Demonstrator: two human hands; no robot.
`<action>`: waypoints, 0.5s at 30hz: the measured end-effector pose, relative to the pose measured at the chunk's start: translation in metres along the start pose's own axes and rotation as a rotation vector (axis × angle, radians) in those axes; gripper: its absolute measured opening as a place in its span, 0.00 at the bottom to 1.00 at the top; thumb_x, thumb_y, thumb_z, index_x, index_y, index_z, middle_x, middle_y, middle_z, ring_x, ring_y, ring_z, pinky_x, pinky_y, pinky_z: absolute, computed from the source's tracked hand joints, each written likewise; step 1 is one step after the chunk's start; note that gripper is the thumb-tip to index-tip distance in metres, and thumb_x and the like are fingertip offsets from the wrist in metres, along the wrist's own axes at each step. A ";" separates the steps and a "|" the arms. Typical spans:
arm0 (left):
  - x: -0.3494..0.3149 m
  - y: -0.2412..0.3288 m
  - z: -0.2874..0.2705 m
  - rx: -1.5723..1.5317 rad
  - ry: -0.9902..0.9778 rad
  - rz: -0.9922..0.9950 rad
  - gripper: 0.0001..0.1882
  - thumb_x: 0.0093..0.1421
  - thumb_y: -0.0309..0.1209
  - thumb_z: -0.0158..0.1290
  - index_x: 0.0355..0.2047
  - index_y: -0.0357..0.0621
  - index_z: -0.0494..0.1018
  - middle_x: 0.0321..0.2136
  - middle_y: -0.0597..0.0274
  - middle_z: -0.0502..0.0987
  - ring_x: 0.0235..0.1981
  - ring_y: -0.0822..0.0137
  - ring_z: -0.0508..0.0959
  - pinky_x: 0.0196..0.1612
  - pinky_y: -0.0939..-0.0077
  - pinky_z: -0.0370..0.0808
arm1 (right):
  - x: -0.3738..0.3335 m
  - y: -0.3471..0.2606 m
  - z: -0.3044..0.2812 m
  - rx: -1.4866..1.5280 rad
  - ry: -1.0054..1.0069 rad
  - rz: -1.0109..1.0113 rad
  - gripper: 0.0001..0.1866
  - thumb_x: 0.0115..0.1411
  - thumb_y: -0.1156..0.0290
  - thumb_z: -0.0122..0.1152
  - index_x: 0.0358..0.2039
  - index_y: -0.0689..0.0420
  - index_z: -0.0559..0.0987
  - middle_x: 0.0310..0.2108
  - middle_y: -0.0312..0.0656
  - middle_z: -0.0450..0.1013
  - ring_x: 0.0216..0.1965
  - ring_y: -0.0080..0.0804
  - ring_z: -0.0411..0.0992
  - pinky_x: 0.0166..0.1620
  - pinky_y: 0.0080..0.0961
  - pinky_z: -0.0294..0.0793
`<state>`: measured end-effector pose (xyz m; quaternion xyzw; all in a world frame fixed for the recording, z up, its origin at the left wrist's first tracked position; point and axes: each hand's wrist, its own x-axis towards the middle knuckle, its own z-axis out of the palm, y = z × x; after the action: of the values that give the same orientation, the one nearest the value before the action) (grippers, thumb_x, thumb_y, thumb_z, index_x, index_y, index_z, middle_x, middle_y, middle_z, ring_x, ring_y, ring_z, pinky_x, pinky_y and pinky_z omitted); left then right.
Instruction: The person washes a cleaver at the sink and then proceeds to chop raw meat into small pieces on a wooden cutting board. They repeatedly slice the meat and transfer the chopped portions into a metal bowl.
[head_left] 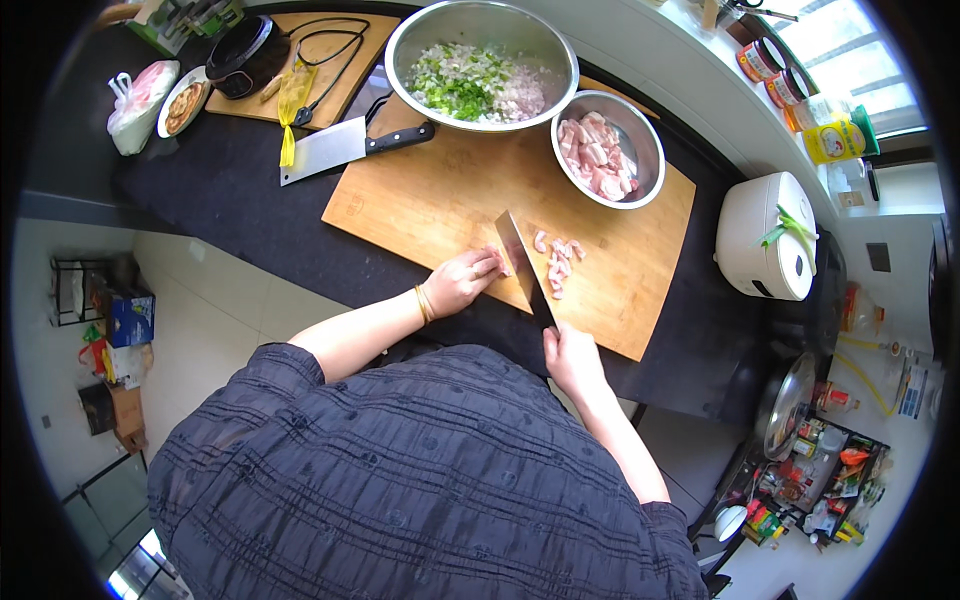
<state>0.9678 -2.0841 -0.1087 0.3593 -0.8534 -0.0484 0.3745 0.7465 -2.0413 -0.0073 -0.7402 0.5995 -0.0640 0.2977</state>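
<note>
A wooden cutting board [420, 210] lies on the dark counter in front of me. My right hand [572, 356] is closed round the black handle of a kitchen knife [518, 255], whose broad blade stands on edge across the board. Just left of the blade, my left hand [460, 282] presses a piece of raw meat [500, 262] down with bent fingers. Several small cut strips of meat [562, 262] lie right of the blade. Behind them a metal bowl [655, 165] holds larger pieces of meat.
A large metal bowl [395, 75] of chopped greens and pale bits stands at the back. A cleaver [325, 150] lies left of the board, near a yellow bag [292, 100] and a plate of food [183, 107]. A white rice cooker [762, 240] stands at the right.
</note>
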 end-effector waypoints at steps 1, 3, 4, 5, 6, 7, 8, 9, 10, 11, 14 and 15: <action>-0.001 0.000 0.000 -0.002 -0.003 -0.011 0.15 0.45 0.23 0.50 0.35 0.35 0.73 0.38 0.56 0.72 0.42 0.59 0.73 0.45 0.69 0.72 | -0.002 0.001 0.005 0.008 0.002 -0.011 0.09 0.54 0.70 0.51 0.26 0.64 0.71 0.21 0.58 0.70 0.26 0.54 0.71 0.32 0.42 0.70; -0.002 0.000 0.003 0.007 -0.011 -0.020 0.14 0.45 0.23 0.49 0.35 0.35 0.73 0.38 0.56 0.72 0.42 0.58 0.73 0.45 0.69 0.72 | -0.003 0.004 0.010 0.012 0.000 -0.018 0.09 0.54 0.70 0.51 0.26 0.64 0.71 0.21 0.57 0.70 0.26 0.54 0.71 0.32 0.42 0.70; -0.003 0.000 0.004 0.018 -0.016 -0.019 0.14 0.45 0.23 0.49 0.35 0.35 0.73 0.38 0.56 0.72 0.43 0.58 0.73 0.45 0.69 0.72 | -0.004 0.004 0.011 0.010 -0.003 -0.013 0.09 0.54 0.70 0.51 0.26 0.64 0.71 0.21 0.57 0.70 0.26 0.54 0.71 0.32 0.42 0.70; -0.003 0.000 0.005 0.030 -0.022 -0.017 0.14 0.45 0.23 0.49 0.35 0.35 0.73 0.38 0.56 0.71 0.43 0.58 0.73 0.45 0.69 0.72 | -0.004 0.005 0.013 0.007 -0.006 -0.008 0.09 0.54 0.70 0.51 0.26 0.64 0.71 0.22 0.57 0.70 0.26 0.53 0.71 0.32 0.42 0.70; -0.004 0.000 0.004 0.033 -0.022 -0.010 0.14 0.45 0.23 0.49 0.35 0.35 0.73 0.38 0.56 0.71 0.43 0.58 0.73 0.45 0.69 0.72 | -0.004 0.006 0.014 -0.001 0.000 -0.015 0.09 0.54 0.70 0.51 0.26 0.64 0.71 0.22 0.57 0.70 0.26 0.53 0.71 0.32 0.42 0.70; -0.001 0.000 0.002 0.036 -0.021 -0.003 0.14 0.45 0.23 0.49 0.35 0.35 0.73 0.38 0.56 0.71 0.42 0.58 0.73 0.45 0.69 0.72 | -0.003 0.007 0.015 -0.012 0.006 -0.021 0.09 0.54 0.70 0.51 0.26 0.64 0.71 0.22 0.57 0.70 0.26 0.53 0.71 0.32 0.42 0.70; 0.000 0.000 0.001 0.038 -0.020 0.004 0.14 0.45 0.22 0.49 0.35 0.35 0.73 0.38 0.56 0.71 0.42 0.58 0.73 0.45 0.69 0.72 | -0.003 0.007 0.015 -0.022 0.012 -0.027 0.09 0.54 0.70 0.51 0.26 0.63 0.71 0.22 0.57 0.71 0.26 0.53 0.71 0.32 0.42 0.70; 0.000 0.001 0.002 0.035 -0.017 0.001 0.14 0.45 0.22 0.49 0.35 0.35 0.73 0.38 0.56 0.71 0.42 0.58 0.73 0.45 0.69 0.72 | -0.003 0.007 0.015 -0.025 0.011 -0.025 0.09 0.54 0.70 0.51 0.25 0.63 0.71 0.22 0.57 0.70 0.26 0.53 0.71 0.32 0.42 0.70; 0.000 0.001 0.002 0.033 -0.015 -0.001 0.14 0.44 0.22 0.49 0.35 0.35 0.73 0.38 0.56 0.71 0.42 0.58 0.73 0.45 0.69 0.72 | -0.003 0.007 0.015 -0.027 0.012 -0.024 0.08 0.54 0.70 0.51 0.25 0.63 0.71 0.21 0.57 0.70 0.26 0.53 0.71 0.31 0.42 0.70; -0.001 0.000 0.002 0.032 -0.013 -0.003 0.14 0.44 0.22 0.49 0.34 0.35 0.73 0.38 0.56 0.71 0.42 0.58 0.73 0.45 0.69 0.72 | -0.003 0.007 0.016 -0.028 0.012 -0.022 0.08 0.54 0.70 0.51 0.25 0.63 0.71 0.21 0.57 0.70 0.25 0.53 0.71 0.31 0.42 0.70; -0.004 -0.001 0.005 0.004 -0.015 -0.014 0.14 0.44 0.22 0.49 0.34 0.34 0.73 0.38 0.56 0.71 0.43 0.58 0.73 0.45 0.69 0.72 | -0.005 0.001 0.014 0.000 0.010 -0.020 0.08 0.54 0.70 0.51 0.25 0.63 0.71 0.20 0.57 0.70 0.25 0.53 0.71 0.30 0.42 0.70; -0.005 -0.001 0.006 0.003 -0.015 -0.015 0.14 0.44 0.22 0.49 0.34 0.34 0.73 0.38 0.56 0.71 0.43 0.57 0.73 0.44 0.69 0.72 | -0.004 0.002 0.015 -0.003 0.012 -0.025 0.08 0.54 0.70 0.51 0.25 0.63 0.71 0.19 0.57 0.70 0.25 0.53 0.71 0.30 0.42 0.70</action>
<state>0.9667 -2.0829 -0.1160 0.3661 -0.8535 -0.0526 0.3671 0.7506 -2.0318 -0.0194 -0.7476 0.5921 -0.0714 0.2923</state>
